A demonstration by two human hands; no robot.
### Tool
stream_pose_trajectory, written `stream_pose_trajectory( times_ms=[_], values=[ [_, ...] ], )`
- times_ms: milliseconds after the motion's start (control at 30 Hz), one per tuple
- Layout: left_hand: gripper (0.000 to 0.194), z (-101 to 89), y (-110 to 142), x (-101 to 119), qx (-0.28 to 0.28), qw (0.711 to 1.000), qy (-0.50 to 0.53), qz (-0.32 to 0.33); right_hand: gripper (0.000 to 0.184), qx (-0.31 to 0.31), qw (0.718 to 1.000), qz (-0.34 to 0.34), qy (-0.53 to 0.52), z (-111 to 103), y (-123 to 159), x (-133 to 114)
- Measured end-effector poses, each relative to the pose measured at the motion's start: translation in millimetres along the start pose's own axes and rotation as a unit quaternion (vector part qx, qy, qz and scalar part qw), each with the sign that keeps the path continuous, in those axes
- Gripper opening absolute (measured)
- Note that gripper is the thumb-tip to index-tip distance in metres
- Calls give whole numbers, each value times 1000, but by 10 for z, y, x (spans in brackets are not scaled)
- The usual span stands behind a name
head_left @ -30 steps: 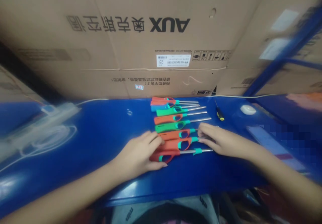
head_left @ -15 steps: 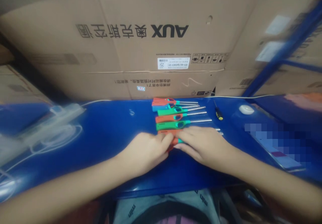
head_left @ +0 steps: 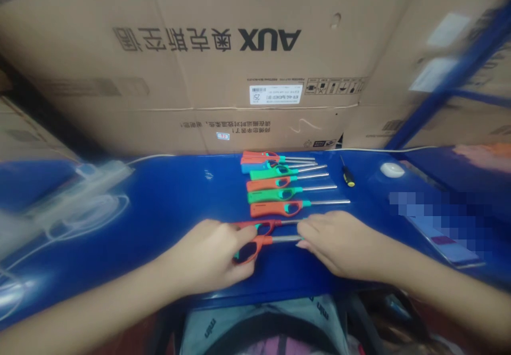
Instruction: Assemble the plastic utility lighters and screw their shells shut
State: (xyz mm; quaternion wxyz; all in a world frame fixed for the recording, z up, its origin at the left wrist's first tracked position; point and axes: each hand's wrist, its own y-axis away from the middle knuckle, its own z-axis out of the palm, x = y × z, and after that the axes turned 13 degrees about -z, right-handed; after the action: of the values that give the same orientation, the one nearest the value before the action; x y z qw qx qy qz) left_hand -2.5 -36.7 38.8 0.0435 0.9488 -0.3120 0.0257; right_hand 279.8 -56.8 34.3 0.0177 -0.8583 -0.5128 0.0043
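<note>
At the far left, a blurred white strip (head_left: 80,190) lies on the blue table (head_left: 179,184), a coil of white cord (head_left: 99,208) just beside it. Next comes the left hand (head_left: 217,254), its fingers closed around the handle of the front lighter (head_left: 261,241), an orange one near the table's front edge. A red lighter (head_left: 275,222) emerges just behind it (whether that one is gripped too, I cannot tell). Beyond them, toward the carton (head_left: 223,78), more lighters (head_left: 275,208) lie in a row, orange, green and blue, their tubes pointing right. The right hand (head_left: 335,243) is narrow, its fingertips pinched at the end of the front lighter's tube, hiding the tip. Farther right lie a screwdriver (head_left: 348,176), then a white mouse-like thing (head_left: 392,170).
</note>
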Motion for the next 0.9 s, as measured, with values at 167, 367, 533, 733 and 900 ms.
stream_pose_trajectory(
  times_ms=[167,367,533,733,900],
  values=[
    [24,178,-71,-12,4,1000,12,27,33,64,990,75,-103,57,0,321],
    [29,494,-169,16,57,997,39,24,16,54,986,133,-83,340,7,783],
    [35,591,-237,11,101,994,31,21,14,61,985,127,-103,325,5,862],
    [52,400,-265,33,277,961,13,16,18,119,983,118,-75,61,-78,630],
    [35,58,-259,206,193,980,-39,20,27,87,996,29,8,-64,-204,139]
  ],
)
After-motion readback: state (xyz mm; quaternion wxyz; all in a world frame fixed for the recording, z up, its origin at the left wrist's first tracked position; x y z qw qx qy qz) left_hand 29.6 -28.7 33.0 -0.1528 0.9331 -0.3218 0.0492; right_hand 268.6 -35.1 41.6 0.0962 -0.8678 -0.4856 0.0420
